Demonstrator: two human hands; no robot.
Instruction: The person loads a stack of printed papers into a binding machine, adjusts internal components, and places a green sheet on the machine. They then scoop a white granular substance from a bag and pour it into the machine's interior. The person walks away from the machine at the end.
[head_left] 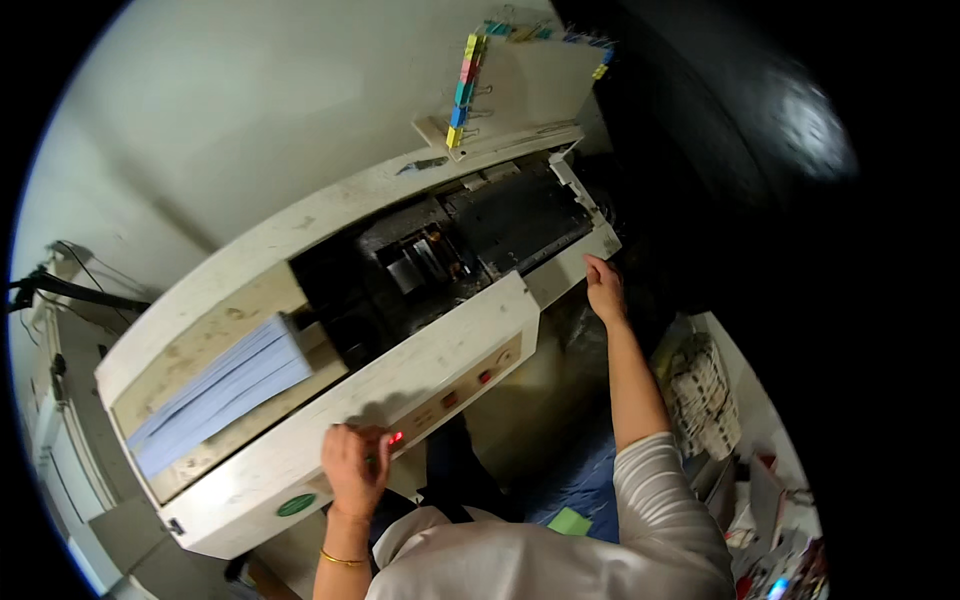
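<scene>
A long cream-coloured machine (430, 360), which looks like a book-binding machine, lies slantwise before me with its dark inner bed uncovered. My left hand (355, 468) is at its front edge, fingers curled in, thumb side beside a lit red display (396, 438). What those fingers hold, if anything, is hidden. At the machine's right end, my right hand (605, 290) has its fingers drawn together against the front edge; I cannot make out anything in them. In the open middle sit metal rollers (425, 260), with a dark flat plate (520, 217) to their right.
A fanned stack of pale bluish paper (225, 395) lies on the machine's left end. Behind stands an upright board (540, 85) with coloured binder clips (464, 90) along its edges. At right are a bundle of whitish cloth (705, 395) and clutter. Dark cables (75, 285) hang at left.
</scene>
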